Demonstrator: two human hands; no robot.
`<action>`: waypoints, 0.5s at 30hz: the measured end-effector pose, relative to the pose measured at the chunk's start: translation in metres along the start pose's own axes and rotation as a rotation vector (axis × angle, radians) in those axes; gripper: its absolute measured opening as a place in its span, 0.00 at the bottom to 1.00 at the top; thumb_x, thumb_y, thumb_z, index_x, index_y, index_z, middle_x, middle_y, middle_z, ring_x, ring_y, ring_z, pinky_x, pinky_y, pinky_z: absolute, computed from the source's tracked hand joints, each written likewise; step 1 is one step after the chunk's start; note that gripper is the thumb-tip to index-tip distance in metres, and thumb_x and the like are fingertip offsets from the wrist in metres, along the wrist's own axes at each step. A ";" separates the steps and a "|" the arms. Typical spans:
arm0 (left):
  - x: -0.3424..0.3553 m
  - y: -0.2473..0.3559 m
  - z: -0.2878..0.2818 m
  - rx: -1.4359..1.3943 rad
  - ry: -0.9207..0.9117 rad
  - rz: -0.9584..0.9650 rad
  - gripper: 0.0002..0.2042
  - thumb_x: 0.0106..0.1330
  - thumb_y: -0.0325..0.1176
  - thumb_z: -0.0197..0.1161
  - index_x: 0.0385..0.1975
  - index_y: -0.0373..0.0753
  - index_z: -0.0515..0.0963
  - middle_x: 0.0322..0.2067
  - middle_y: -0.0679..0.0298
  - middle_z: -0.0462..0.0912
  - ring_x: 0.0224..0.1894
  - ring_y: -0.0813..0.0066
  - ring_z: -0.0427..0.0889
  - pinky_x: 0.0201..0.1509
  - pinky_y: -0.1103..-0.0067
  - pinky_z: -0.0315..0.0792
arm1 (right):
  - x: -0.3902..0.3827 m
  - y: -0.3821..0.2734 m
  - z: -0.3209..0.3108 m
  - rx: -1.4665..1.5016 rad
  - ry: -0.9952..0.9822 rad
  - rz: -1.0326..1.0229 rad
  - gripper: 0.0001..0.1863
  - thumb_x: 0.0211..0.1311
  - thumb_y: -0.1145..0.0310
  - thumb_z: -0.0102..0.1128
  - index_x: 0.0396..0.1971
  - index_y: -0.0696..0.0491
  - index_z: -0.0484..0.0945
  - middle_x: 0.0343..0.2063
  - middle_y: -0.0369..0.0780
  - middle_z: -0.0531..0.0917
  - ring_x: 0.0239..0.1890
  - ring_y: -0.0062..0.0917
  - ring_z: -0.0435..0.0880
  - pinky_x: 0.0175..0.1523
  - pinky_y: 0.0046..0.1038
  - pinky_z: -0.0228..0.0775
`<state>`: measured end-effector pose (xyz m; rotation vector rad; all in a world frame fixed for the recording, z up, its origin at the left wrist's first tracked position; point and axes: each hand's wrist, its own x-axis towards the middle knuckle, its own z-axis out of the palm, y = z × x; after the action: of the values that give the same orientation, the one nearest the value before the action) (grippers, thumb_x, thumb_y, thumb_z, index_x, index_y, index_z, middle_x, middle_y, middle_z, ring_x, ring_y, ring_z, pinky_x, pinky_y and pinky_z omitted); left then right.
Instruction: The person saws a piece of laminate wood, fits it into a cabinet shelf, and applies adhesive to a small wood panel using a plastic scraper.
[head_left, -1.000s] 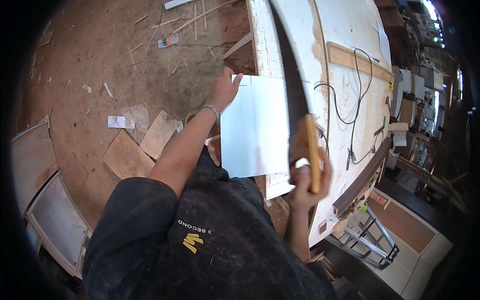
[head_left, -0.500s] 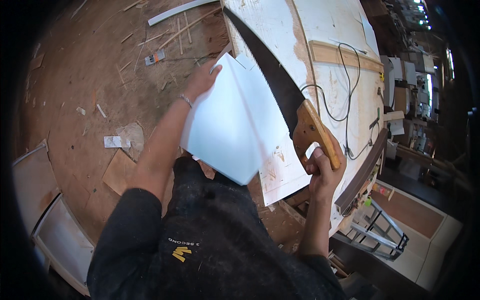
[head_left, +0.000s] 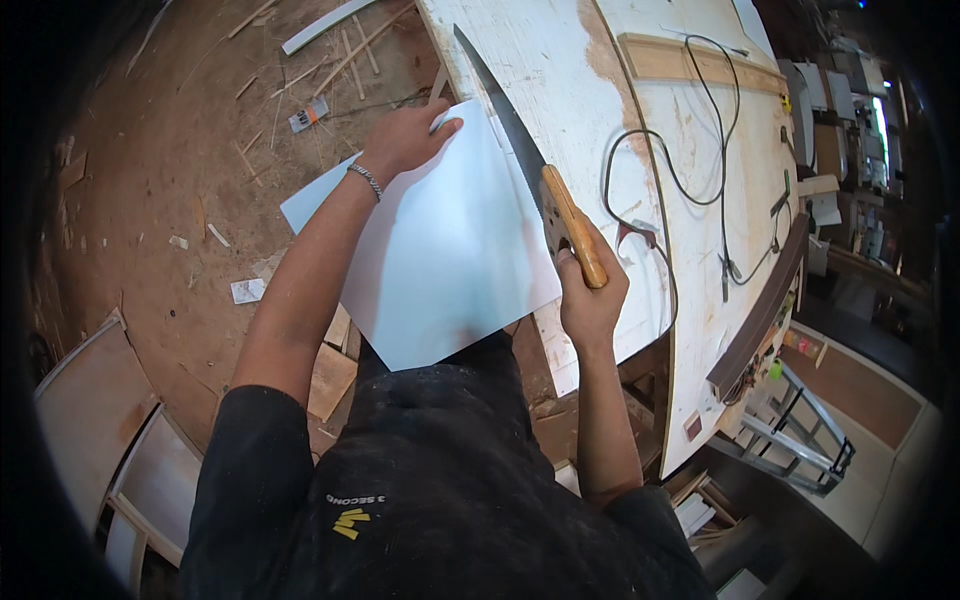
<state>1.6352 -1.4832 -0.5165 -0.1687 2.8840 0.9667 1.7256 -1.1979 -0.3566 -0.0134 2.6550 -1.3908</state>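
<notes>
A glossy white panel [head_left: 440,250] slants across my front, its near corner close to my waist. My left hand [head_left: 410,138] is closed over its far left edge, thumb on the top face. In my right hand [head_left: 595,295] is a handsaw [head_left: 512,115], gripped by its wooden handle. The long dark blade points away from me, alongside the panel's right edge and above the white workbench [head_left: 560,75]. I cannot tell whether the teeth touch the panel.
A black cord [head_left: 723,150] loops over the bench beside a wooden strip [head_left: 655,58]. A brown bar [head_left: 765,310] lies along the bench's right side. Offcuts [head_left: 355,60] litter the floor at the far left. A stepladder [head_left: 800,440] is at the right, and framed panels [head_left: 95,400] are at the lower left.
The panel has turned, and a corner now shows left of my left forearm. My right hand has brought the saw leftward and turned it, so the blade looks narrower, nearly edge-on.
</notes>
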 end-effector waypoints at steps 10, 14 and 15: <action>-0.004 0.039 0.038 0.046 0.130 -0.007 0.21 0.76 0.53 0.56 0.37 0.38 0.80 0.32 0.49 0.87 0.37 0.45 0.86 0.42 0.55 0.78 | -0.025 0.046 -0.056 0.086 0.024 -0.005 0.28 0.62 0.80 0.58 0.65 0.61 0.78 0.46 0.44 0.89 0.43 0.21 0.86 0.52 0.24 0.77; -0.020 -0.002 0.032 0.046 0.188 -0.135 0.22 0.78 0.54 0.53 0.35 0.39 0.80 0.31 0.47 0.87 0.37 0.44 0.86 0.43 0.53 0.77 | -0.022 0.039 -0.058 0.073 -0.108 -0.016 0.28 0.64 0.80 0.58 0.65 0.62 0.78 0.50 0.45 0.89 0.47 0.22 0.87 0.55 0.25 0.77; -0.022 -0.009 0.031 0.038 0.194 -0.163 0.22 0.78 0.54 0.53 0.35 0.39 0.80 0.31 0.47 0.87 0.37 0.43 0.86 0.43 0.53 0.77 | -0.022 0.036 -0.053 0.069 -0.137 -0.025 0.27 0.64 0.80 0.59 0.65 0.62 0.78 0.50 0.46 0.89 0.48 0.22 0.87 0.55 0.25 0.77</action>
<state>1.6597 -1.4704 -0.5440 -0.5128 2.9994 0.9129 1.7419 -1.1325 -0.3531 -0.1299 2.5030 -1.4333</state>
